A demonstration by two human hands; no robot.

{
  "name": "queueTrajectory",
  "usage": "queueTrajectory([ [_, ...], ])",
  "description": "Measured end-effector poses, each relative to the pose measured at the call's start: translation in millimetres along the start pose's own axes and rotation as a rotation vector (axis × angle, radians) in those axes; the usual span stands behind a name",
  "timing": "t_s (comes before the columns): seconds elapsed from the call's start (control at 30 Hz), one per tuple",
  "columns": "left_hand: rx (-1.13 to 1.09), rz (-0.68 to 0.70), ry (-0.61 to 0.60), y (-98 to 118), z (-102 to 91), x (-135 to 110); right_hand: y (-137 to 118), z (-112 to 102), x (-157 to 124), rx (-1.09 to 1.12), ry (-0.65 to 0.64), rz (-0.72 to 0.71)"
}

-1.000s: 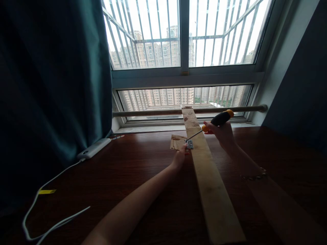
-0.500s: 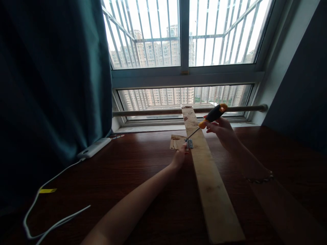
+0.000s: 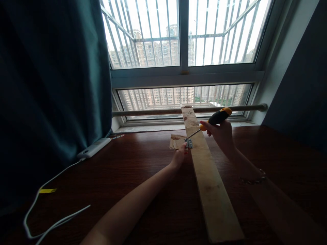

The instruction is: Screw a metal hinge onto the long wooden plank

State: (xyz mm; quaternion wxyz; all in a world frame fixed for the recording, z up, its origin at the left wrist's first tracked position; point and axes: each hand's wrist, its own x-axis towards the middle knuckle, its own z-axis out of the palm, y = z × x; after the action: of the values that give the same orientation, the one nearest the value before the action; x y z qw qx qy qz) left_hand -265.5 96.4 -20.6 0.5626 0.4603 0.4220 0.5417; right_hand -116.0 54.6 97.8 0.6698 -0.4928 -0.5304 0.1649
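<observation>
A long pale wooden plank [image 3: 208, 177] lies on the dark wooden table [image 3: 133, 177], running from the near edge to the window rail. A small metal hinge [image 3: 189, 144] sits on the plank's left edge. My left hand [image 3: 180, 154] pinches the hinge and steadies it against the plank. My right hand [image 3: 221, 132] is closed round the black and orange handle of a screwdriver [image 3: 213, 120]. Its thin shaft slopes down to the left and its tip rests at the hinge.
A small brown piece of wood or card [image 3: 176, 141] lies just left of the plank. A white power strip [image 3: 93, 148] with a white cable [image 3: 48, 211] lies at the left by the dark green curtain [image 3: 51, 85]. A metal rail [image 3: 158, 111] runs below the barred window.
My right hand has turned the screwdriver handle, which tipped upward and then came back lower. The tip stayed at the hinge. The left hand and the plank have not moved.
</observation>
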Motion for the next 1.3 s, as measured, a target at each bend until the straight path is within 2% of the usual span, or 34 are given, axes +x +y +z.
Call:
queueTrajectory([
  [0.1, -0.008, 0.002, 0.010, -0.4, -0.2, 0.0, -0.5, -2.2, 1.4, -0.018, -0.017, -0.017],
  [0.23, -0.023, -0.005, 0.015, -2.9, -1.3, 2.0, -3.1, -5.3, 5.6, 0.087, -0.061, -0.045],
  [0.4, -0.015, -0.054, -0.034, -5.2, -3.2, 4.6, -4.5, -5.8, 6.8, 0.281, -0.244, 0.012],
  [0.53, -0.001, -0.037, -0.033, -3.4, -2.4, 3.4, -5.8, -5.1, 4.5, 0.354, -0.365, 0.087],
  [0.6, -0.004, -0.027, -0.036, -2.2, -1.5, 2.1, -7.7, -4.0, 2.6, 0.361, -0.346, 0.079],
  [0.73, 0.004, -0.038, -0.020, -2.4, -1.0, 1.6, -12.4, -3.0, 0.4, 0.332, -0.168, -0.005],
  [0.83, 0.048, -0.027, 0.006, -4.2, -2.8, 3.3, -14.8, -5.3, 1.3, 0.286, -0.103, -0.022],
  [1.07, 0.012, -0.010, 0.055, 3.1, -1.0, -2.4, -17.0, -8.0, 0.2, 0.258, -0.145, 0.037],
  [1.3, 0.090, 0.006, 0.024, 9.9, 2.3, -7.5, -18.4, -5.4, -2.8, 0.238, -0.202, 0.092],
])
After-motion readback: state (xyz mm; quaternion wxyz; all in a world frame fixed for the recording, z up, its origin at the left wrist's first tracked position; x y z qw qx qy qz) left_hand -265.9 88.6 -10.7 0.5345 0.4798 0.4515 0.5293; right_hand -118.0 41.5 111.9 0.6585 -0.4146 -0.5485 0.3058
